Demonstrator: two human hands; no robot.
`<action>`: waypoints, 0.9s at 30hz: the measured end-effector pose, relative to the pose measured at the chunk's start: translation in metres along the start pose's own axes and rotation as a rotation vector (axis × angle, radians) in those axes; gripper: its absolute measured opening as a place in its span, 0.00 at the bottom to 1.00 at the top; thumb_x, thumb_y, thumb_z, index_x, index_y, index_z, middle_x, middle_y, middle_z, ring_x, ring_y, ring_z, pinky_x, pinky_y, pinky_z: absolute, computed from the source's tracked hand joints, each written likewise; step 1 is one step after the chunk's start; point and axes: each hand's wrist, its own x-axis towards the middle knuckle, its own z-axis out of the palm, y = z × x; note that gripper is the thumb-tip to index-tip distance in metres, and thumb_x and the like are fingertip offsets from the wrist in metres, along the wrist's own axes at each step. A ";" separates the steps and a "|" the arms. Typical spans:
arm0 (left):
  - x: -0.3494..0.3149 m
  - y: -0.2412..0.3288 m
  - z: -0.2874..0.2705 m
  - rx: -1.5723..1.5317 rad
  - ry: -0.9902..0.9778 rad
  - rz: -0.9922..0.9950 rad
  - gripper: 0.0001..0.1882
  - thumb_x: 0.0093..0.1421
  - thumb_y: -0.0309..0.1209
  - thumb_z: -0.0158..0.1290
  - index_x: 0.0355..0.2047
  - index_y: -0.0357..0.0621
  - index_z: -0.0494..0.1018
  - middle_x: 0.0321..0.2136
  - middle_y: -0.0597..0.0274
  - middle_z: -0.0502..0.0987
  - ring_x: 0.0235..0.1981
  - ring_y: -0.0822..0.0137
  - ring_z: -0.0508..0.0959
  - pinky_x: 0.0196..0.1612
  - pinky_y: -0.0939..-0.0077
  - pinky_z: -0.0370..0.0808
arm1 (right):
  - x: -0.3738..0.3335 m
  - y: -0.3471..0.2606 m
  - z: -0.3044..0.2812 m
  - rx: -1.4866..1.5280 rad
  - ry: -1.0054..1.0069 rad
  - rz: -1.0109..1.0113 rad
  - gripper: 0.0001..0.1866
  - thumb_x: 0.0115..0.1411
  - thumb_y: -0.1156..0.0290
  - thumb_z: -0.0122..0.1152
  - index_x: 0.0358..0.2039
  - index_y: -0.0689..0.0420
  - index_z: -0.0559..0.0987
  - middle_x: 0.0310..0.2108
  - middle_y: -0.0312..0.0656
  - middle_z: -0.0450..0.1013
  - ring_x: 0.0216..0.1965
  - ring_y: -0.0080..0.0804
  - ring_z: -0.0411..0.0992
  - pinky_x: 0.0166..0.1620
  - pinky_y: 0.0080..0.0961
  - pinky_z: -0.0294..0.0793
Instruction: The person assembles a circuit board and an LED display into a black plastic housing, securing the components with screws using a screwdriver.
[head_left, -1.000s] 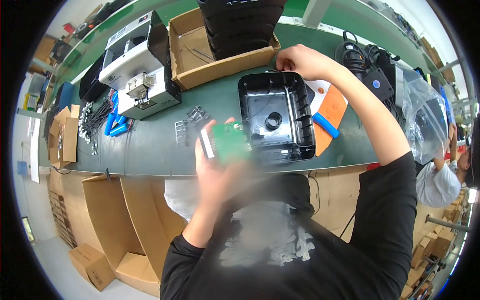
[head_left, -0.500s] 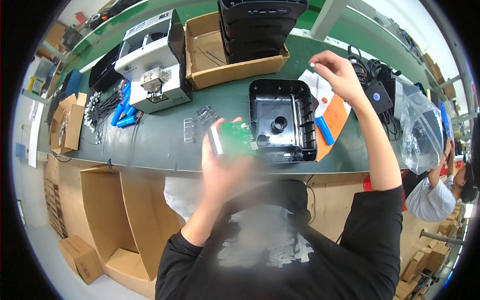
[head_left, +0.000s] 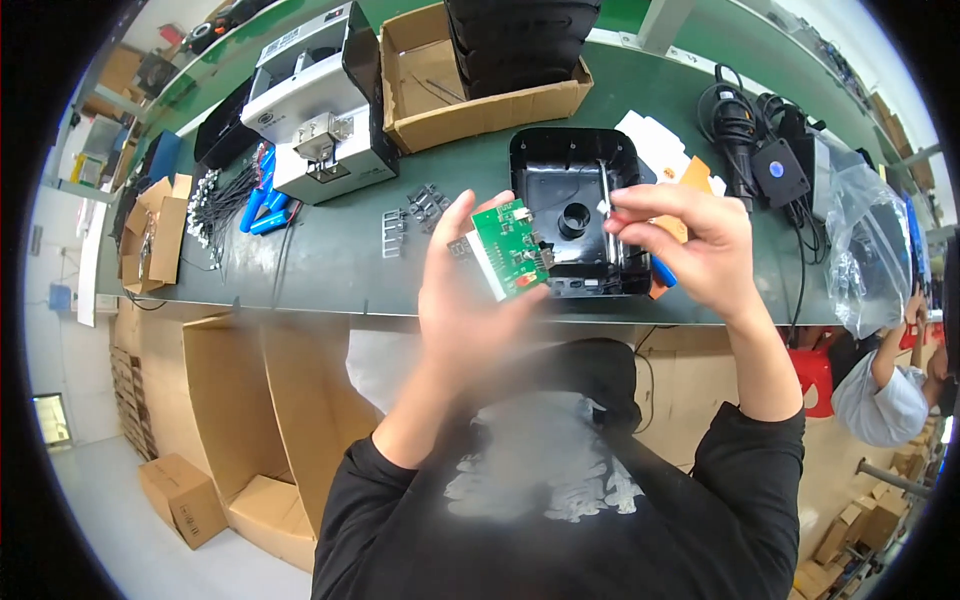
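Note:
My left hand [head_left: 450,310], partly blurred, holds a green circuit board [head_left: 518,246] by its edges, tilted, above the bench's front edge. A white-edged part with a small display lies along the board's left side. To the right, the thumb and fingers of my right hand [head_left: 700,240] pinch a small white piece [head_left: 604,208] with a reddish bit by it, apart from the board. Behind both hands stands an open black plastic housing [head_left: 545,185] with a round collar [head_left: 573,219] inside. A blue cylindrical cell [head_left: 661,271] is mostly hidden behind my right hand.
Grey plastic frames [head_left: 393,233] lie left of the board. Beyond are a white-and-black machine [head_left: 335,160], blue cells [head_left: 268,210] with wires, and a cardboard box [head_left: 490,118] holding black housings. Black cables [head_left: 735,125] and a clear plastic bag [head_left: 865,250] sit at right, near another person.
My right hand has come down and left from beyond the housing to near the board. The board has turned and now shows more sharply. The whole view has shifted slightly.

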 end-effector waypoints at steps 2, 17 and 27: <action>-0.001 0.002 0.000 0.011 -0.019 -0.029 0.46 0.41 0.19 0.64 0.59 0.36 0.52 0.54 0.47 0.67 0.50 0.62 0.71 0.51 0.71 0.71 | -0.001 -0.004 0.007 -0.060 -0.043 -0.030 0.12 0.50 0.81 0.62 0.37 0.61 0.80 0.31 0.42 0.78 0.31 0.30 0.77 0.35 0.22 0.74; 0.011 -0.005 0.008 0.187 -0.118 0.294 0.39 0.45 0.22 0.64 0.55 0.39 0.55 0.55 0.41 0.63 0.55 0.54 0.67 0.52 0.65 0.70 | -0.008 0.009 0.028 -0.114 0.100 -0.108 0.07 0.47 0.82 0.63 0.30 0.63 0.79 0.25 0.43 0.76 0.25 0.34 0.74 0.31 0.24 0.73; 0.022 -0.001 0.012 0.406 -0.190 0.439 0.43 0.44 0.23 0.66 0.56 0.43 0.51 0.55 0.37 0.61 0.50 0.53 0.71 0.51 0.64 0.72 | -0.009 0.004 0.026 0.081 0.136 -0.053 0.06 0.47 0.82 0.62 0.28 0.63 0.77 0.27 0.41 0.74 0.30 0.33 0.73 0.34 0.24 0.71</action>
